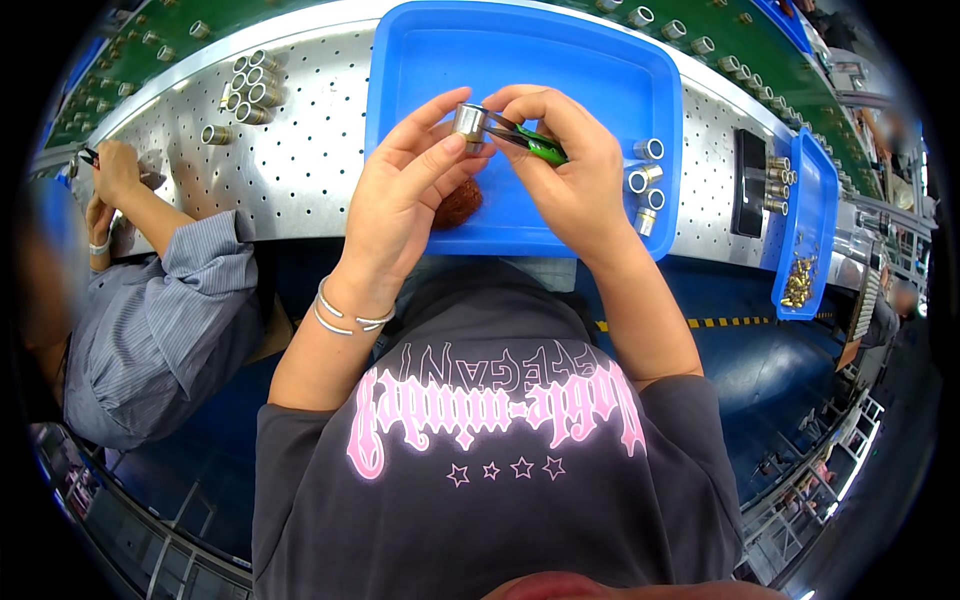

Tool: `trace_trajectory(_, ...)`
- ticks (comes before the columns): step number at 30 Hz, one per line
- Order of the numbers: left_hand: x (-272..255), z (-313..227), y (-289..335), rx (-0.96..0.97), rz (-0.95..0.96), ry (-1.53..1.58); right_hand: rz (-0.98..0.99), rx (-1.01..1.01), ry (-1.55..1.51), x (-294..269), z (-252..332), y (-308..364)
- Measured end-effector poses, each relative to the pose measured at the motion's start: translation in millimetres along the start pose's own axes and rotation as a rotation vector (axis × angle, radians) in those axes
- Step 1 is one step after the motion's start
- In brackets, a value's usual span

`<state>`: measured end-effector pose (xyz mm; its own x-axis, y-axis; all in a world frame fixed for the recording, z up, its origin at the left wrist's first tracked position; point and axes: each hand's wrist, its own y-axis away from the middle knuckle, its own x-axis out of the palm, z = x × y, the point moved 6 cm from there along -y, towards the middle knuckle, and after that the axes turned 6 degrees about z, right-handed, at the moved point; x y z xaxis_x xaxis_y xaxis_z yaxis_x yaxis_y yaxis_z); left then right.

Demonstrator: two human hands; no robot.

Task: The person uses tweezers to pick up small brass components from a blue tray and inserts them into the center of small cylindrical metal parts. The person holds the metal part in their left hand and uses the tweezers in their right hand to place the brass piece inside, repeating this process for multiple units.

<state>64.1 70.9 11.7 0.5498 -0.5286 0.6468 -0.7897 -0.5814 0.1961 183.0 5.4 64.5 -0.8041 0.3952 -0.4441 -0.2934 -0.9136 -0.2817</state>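
Over a blue plastic tray [530, 30], my left hand [408, 185] pinches a short silver metal cylinder [469, 122] between thumb and fingers. My right hand [575, 165] is closed round a small tool with green-and-black handles [540, 146], apparently nippers or pliers. Its dark tip meets the open end of the cylinder. A reddish-brown scouring ball [458, 205] lies in the tray below my left hand, partly hidden by it. Several similar metal cylinders [648, 178] rest at the tray's right side.
More cylinders [262, 90] stand on the perforated metal table [310, 140] to the left. A co-worker's hands [118, 180] work at far left. Right of the tray lie a dark phone-like slab [749, 182] and a smaller blue tray [812, 230] of brass-coloured bits. A green conveyor [690, 20] runs behind.
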Motion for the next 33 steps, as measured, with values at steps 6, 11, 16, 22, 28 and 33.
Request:
trace_trajectory(6,0.9,3.0,0.1,-0.057,0.021,0.144,-0.032,0.076,-0.143,-1.7,-11.0,2.8)
trace_trajectory(11,-0.1,2.6,0.0,-0.022,0.002,0.001,-0.090,-0.016,-0.108,-2.1,-9.1,2.9)
trace_trajectory(16,-0.3,2.7,0.5,-0.055,0.034,0.036,-0.086,0.111,-0.266,-3.3,-17.3,4.7)
trace_trajectory(22,-0.4,4.2,0.3,-0.077,0.050,0.060,-0.103,0.132,-0.293,-2.8,-20.7,5.6)
trace_trajectory(28,9.6,-7.8,-0.5,-0.027,0.072,-0.091,-0.104,0.048,-0.166,-10.2,-11.6,2.6)
trace_trajectory(33,14.3,-12.7,-0.8,0.001,0.079,-0.157,-0.046,0.067,-0.232,-13.4,-12.8,0.2)
